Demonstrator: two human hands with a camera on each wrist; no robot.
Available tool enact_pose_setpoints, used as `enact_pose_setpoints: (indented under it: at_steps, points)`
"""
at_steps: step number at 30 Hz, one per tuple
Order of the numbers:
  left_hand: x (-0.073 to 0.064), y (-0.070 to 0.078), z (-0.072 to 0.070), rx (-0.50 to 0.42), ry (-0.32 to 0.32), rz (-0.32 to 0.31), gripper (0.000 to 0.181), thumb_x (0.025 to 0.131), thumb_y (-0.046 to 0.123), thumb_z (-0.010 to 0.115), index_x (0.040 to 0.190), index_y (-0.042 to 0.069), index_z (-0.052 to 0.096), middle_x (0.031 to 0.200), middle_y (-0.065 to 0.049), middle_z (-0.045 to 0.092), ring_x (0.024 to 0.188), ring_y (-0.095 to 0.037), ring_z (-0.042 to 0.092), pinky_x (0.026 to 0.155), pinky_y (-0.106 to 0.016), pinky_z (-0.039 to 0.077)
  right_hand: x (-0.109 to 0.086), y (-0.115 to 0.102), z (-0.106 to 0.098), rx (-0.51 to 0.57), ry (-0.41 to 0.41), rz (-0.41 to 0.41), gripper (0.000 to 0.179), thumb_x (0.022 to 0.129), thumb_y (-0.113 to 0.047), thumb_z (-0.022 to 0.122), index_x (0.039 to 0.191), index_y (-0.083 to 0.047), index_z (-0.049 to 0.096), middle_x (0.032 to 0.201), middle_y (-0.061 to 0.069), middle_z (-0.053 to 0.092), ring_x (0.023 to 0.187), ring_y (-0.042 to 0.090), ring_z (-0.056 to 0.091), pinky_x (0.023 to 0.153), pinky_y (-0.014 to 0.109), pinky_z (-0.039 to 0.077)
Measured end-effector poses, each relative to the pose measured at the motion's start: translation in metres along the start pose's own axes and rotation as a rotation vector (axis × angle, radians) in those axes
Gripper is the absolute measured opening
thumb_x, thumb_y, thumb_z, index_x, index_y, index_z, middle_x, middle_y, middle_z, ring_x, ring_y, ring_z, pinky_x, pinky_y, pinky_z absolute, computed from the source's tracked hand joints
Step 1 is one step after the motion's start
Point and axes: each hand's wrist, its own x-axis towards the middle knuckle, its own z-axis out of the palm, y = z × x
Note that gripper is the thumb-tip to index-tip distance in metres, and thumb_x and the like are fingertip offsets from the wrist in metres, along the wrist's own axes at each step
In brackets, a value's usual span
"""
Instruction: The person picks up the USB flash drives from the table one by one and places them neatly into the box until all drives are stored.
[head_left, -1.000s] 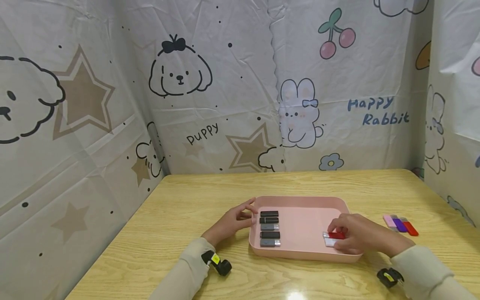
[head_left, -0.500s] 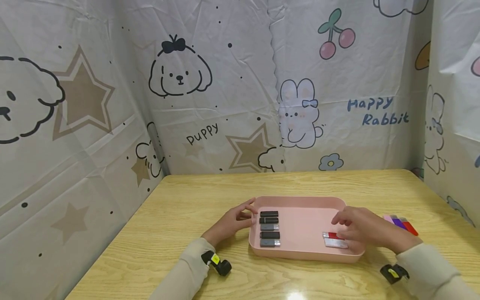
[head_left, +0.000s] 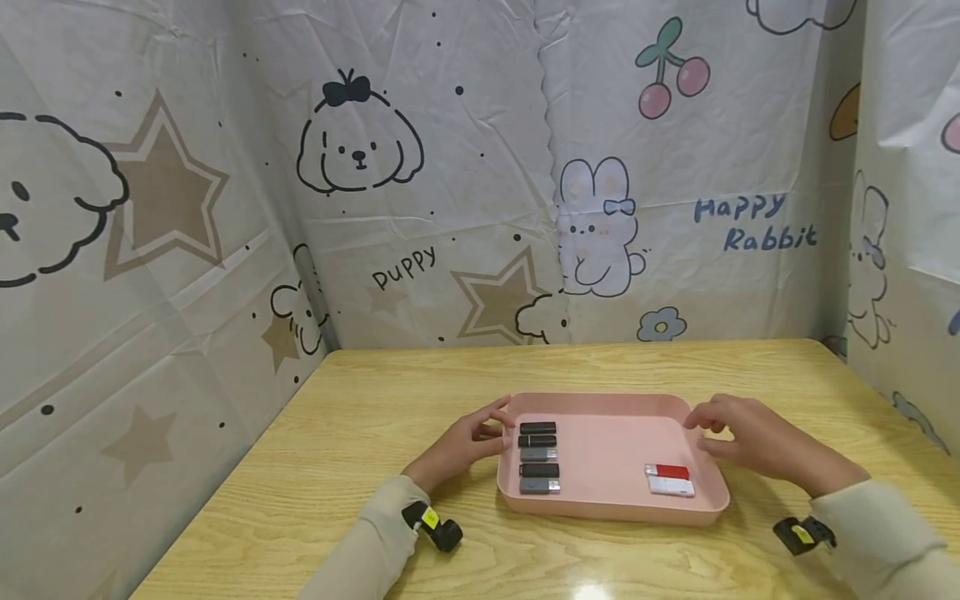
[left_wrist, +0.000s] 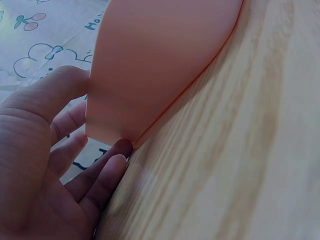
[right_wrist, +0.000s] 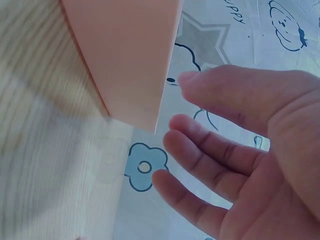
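Note:
A pink tray (head_left: 600,507) lies on the table. Down its left side runs a column of several black and grey USB flash drives (head_left: 539,471). At its right front, a red flash drive (head_left: 672,472) lies just behind a white flash drive (head_left: 671,486). My left hand (head_left: 468,440) grips the tray's left wall; in the left wrist view the thumb and some fingers reach the rim, with other fingertips low at its outer side. My right hand (head_left: 757,437) is at the tray's right rim with fingers loosely bent, holding nothing; the right wrist view shows a gap between its fingertips and the wall.
The wood-grain table (head_left: 405,379) extends around the tray. A white sheet (head_left: 442,192) printed with cartoon animals and stars hangs behind it and along both sides. Each wrist wears a small black camera (head_left: 804,535).
My right hand has let go of the white flash drive and moved right and back, out of the tray. It now covers where pink, purple and red drives lay. The left hand stays put.

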Motion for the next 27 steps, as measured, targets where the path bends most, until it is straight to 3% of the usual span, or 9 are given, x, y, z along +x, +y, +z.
enact_pose_setpoints:
  at_steps: [6, 10, 19, 27]
  points:
    - [0.001, -0.001, 0.000, 0.002, -0.004, -0.006, 0.027, 0.095, 0.021, 0.063, 0.118, 0.010, 0.059, 0.158, 0.000, 0.025, 0.121, -0.031, 0.053, 0.100, -0.046, 0.043, -0.001, 0.007, -0.004, -0.029, 0.013, 0.008, 0.027, 0.077, -0.009, 0.080, 0.102, -0.008, 0.070, 0.091, -0.001, 0.065, 0.082, 0.017, 0.060, 0.071, 0.037, 0.055]
    - [0.001, 0.000, 0.000, -0.004, -0.008, -0.007, 0.027, 0.095, 0.017, 0.062, 0.119, 0.005, 0.058, 0.158, -0.004, 0.025, 0.120, -0.035, 0.053, 0.100, -0.049, 0.042, -0.001, 0.013, -0.005, -0.041, -0.003, 0.067, 0.022, 0.079, -0.006, 0.077, 0.100, -0.006, 0.070, 0.088, -0.001, 0.065, 0.079, 0.016, 0.059, 0.068, 0.035, 0.054]
    - [0.000, -0.001, 0.000, 0.007, 0.001, 0.011, 0.026, 0.093, 0.025, 0.065, 0.116, 0.014, 0.060, 0.157, 0.005, 0.027, 0.120, -0.027, 0.054, 0.102, -0.044, 0.042, -0.003, 0.027, -0.008, -0.036, -0.055, 0.197, 0.019, 0.081, -0.004, 0.073, 0.100, -0.001, 0.068, 0.083, 0.005, 0.062, 0.074, 0.021, 0.055, 0.064, 0.038, 0.049]
    - [0.000, 0.000, 0.000, 0.011, 0.000, 0.019, 0.026, 0.093, 0.026, 0.065, 0.116, 0.014, 0.061, 0.157, 0.005, 0.028, 0.119, -0.026, 0.055, 0.102, -0.044, 0.042, -0.007, 0.035, -0.010, -0.034, -0.120, 0.282, 0.022, 0.083, -0.006, 0.071, 0.102, 0.002, 0.065, 0.079, 0.006, 0.057, 0.068, 0.020, 0.049, 0.059, 0.034, 0.043]
